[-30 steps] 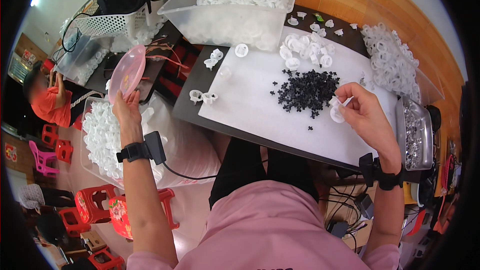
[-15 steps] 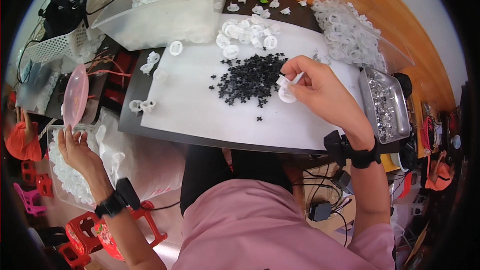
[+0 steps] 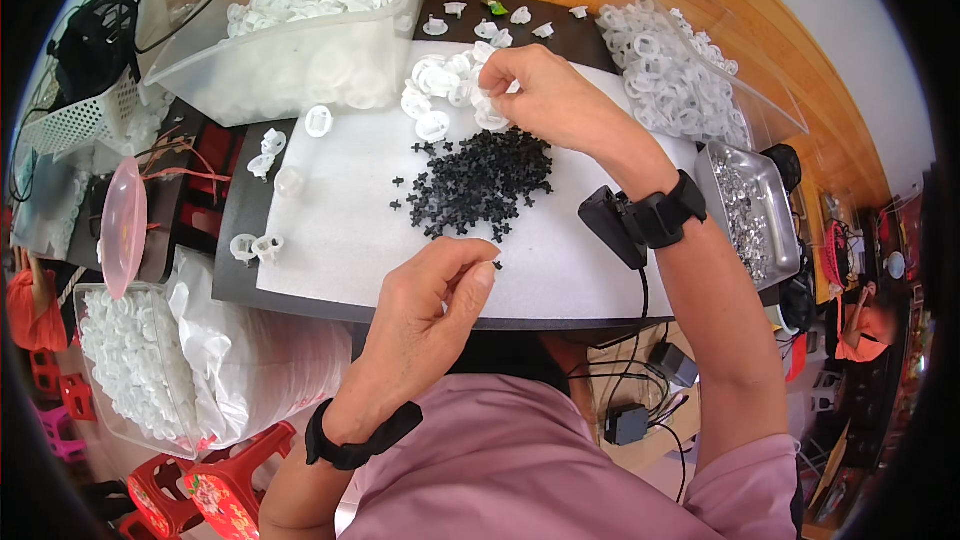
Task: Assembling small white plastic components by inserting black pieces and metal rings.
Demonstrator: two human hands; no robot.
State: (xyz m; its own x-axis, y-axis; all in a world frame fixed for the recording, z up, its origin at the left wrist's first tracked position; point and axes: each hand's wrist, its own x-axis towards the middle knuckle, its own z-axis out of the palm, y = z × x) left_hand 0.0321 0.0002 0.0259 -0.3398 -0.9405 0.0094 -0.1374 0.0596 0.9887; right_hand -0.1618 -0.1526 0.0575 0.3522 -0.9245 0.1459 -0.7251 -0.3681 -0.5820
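Note:
On a white foam sheet [image 3: 330, 270] lies a heap of small black cross-shaped pieces [image 3: 480, 180]. My left hand [image 3: 425, 305] is at the sheet's near edge, thumb and forefinger pinched at a lone small black cross-shaped piece [image 3: 498, 265]. Behind the heap is a cluster of white round plastic caps [image 3: 437, 80]. My right hand [image 3: 560, 105] reaches over that cluster, its fingers closed on a white plastic cap [image 3: 490, 118]. The hand partly hides that cap and its neighbours.
Clear bins of white parts stand back left [image 3: 290, 75] and back right [image 3: 680, 80]. A metal tray [image 3: 790, 250] of small shiny parts sits at right. Left are a pink dish [image 3: 124, 225], a plastic bag [image 3: 260, 350] and red stools [image 3: 235, 480]. Loose caps [image 3: 319, 121] dot the table.
My left hand has come from the pink dish at the left to the sheet's near edge and pinched its fingers. My right hand has moved from beside the black heap back to the white caps.

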